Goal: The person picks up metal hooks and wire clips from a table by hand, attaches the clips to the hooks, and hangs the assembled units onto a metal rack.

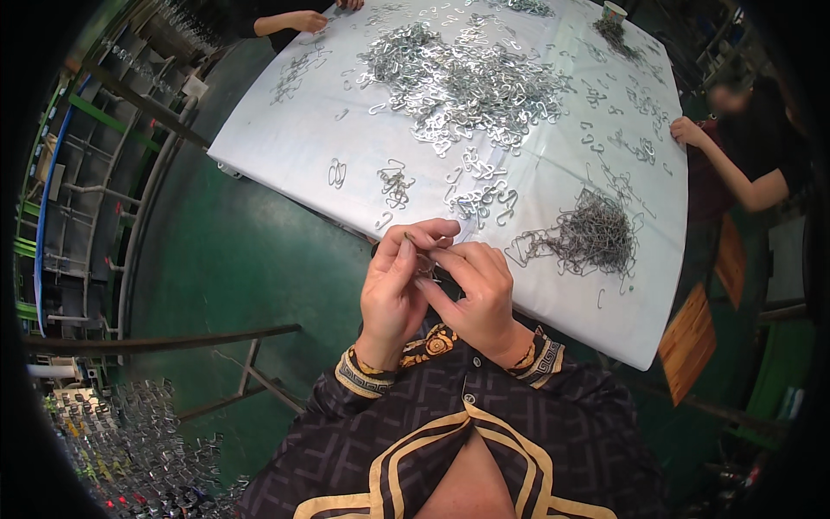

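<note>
My left hand [389,290] and my right hand [480,290] meet just off the near edge of the table. Both are closed in a pinch around small metal wire hooks [425,266], mostly hidden by my fingers. Just beyond them on the white tabletop [294,186] lies a loose cluster of shiny S-shaped hooks [475,199]. To the right is a tangled heap of darker linked wire hooks [596,233], with a short strand trailing toward my right hand. A smaller group of hooks [395,186] sits to the left.
A large pile of silvery hooks [467,82] covers the table's middle. Another person's hand [687,131] rests at the right edge, and another person's hand [304,22] is at the far left. A cup [614,13] stands at the back. Wooden stools [690,342] are at the right.
</note>
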A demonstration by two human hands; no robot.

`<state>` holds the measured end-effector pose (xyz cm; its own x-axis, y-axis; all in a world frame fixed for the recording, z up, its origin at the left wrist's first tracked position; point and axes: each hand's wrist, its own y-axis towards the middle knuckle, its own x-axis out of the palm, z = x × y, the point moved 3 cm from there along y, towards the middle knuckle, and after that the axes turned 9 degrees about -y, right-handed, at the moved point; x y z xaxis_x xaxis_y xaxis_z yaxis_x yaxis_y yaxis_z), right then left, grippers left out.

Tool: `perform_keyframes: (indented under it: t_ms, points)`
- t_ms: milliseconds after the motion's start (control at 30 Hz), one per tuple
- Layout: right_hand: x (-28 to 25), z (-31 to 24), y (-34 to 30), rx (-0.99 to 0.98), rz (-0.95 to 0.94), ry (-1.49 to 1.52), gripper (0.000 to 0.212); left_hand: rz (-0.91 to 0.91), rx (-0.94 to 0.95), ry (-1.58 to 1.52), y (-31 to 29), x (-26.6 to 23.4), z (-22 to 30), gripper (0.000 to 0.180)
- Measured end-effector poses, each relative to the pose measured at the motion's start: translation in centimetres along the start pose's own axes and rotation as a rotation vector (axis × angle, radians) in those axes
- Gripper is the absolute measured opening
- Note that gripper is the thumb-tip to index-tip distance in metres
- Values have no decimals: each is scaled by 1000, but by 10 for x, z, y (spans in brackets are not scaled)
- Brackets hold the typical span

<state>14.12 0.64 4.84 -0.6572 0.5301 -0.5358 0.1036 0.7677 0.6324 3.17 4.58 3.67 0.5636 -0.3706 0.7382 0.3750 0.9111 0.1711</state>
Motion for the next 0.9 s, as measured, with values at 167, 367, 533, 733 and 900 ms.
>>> perform_keyframes:
  t_ms: [167, 367, 533, 733, 900]
  points:
    - [-4, -1, 1, 25, 24, 6, 26, -21, -20, 28, -4, -1, -3, 21]
    - [7, 15, -4, 237, -63, 406, 21, -2, -72, -58, -10, -4, -7, 20]
    - [9, 25, -5, 288, -159, 555, 15, 3, -39, 276, -11, -8, 3, 20]
    - [11, 32, -6, 292, -296, 682, 10, -18, -29, 625, -10, -17, 28, 15]
    - [18, 39, -13, 304, -463, 768, 7, -58, -93, 687, -13, -28, 33, 14]
